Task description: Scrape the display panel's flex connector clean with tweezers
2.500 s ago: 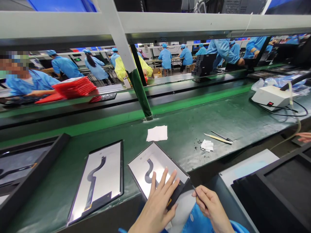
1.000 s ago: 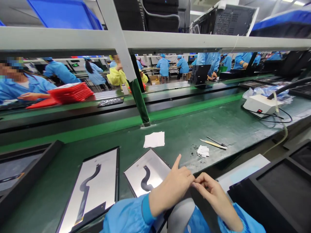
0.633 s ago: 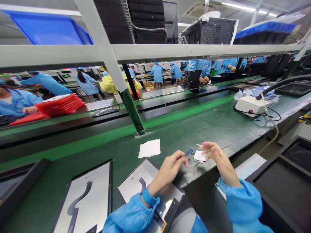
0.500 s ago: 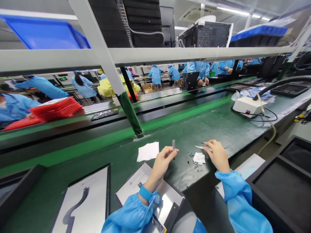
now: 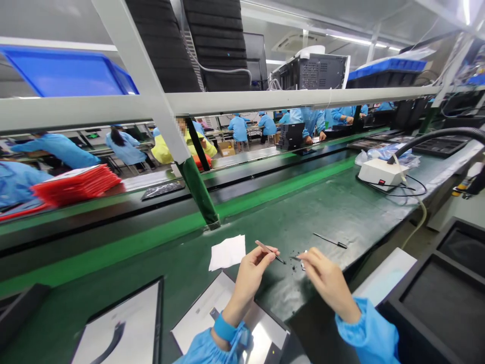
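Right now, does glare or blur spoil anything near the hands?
Head view: bright glare washes out part of the panel below the left hand; head view: softer sheen on the green bench near its front edge; head view: the blade tip at the right hand is too small to judge focus.

Bare left fingers (image 5: 271, 256), a smooth deeper-blue band (image 5: 224, 328) behind them, a loose, faintly shiny light-blue left sleeve (image 5: 202, 349) farther behind, bare right fingers (image 5: 310, 257), a matching wrinkled right sleeve (image 5: 371, 331) well behind them, gathered at its cuff (image 5: 346, 319).
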Available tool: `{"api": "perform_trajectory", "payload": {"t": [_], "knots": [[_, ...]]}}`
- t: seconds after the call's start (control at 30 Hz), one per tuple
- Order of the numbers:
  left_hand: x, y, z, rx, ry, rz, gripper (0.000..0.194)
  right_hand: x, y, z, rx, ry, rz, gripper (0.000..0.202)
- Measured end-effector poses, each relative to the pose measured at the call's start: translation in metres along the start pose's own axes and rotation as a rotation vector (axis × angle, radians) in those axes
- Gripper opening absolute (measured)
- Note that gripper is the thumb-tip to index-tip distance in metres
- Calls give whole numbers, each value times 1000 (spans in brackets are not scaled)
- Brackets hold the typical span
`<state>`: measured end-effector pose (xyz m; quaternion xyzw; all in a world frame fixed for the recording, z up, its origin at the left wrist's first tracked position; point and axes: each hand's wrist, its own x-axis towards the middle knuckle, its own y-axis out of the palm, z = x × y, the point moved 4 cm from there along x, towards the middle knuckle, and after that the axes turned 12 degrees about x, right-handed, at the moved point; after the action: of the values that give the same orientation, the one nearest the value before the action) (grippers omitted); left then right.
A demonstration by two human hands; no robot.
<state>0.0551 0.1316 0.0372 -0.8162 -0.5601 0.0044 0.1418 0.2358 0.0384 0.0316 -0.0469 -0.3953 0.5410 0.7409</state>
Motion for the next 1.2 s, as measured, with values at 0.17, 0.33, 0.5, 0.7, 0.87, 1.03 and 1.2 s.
{"api": "perform_trajectory", "payload": {"t": [0.17,0.33,0.5,0.7,0.87,1.03,1.2], "knots": [[-5,2,-6,7,31,28,20,-8,20,22,21,-18,-18,30],[-8,1,-10,23,59,29,18,-5,19,24,33,-36,-35,28],[-9,3,-14,37,99,24,17,-4,20,27,-57,-79,-18,29],[-13,6,-22,51,179,-14,16,1,35,26,-248,-212,7,29],[-21,0,-25,27,220,-145,13,4,36,29,-276,-245,35,30],[-28,-9,-26,1,233,-271,11,4,28,32,-301,-230,65,34],[-24,-61,-39,-92,275,-571,21,-3,6,9,-306,-103,33,39]]}}
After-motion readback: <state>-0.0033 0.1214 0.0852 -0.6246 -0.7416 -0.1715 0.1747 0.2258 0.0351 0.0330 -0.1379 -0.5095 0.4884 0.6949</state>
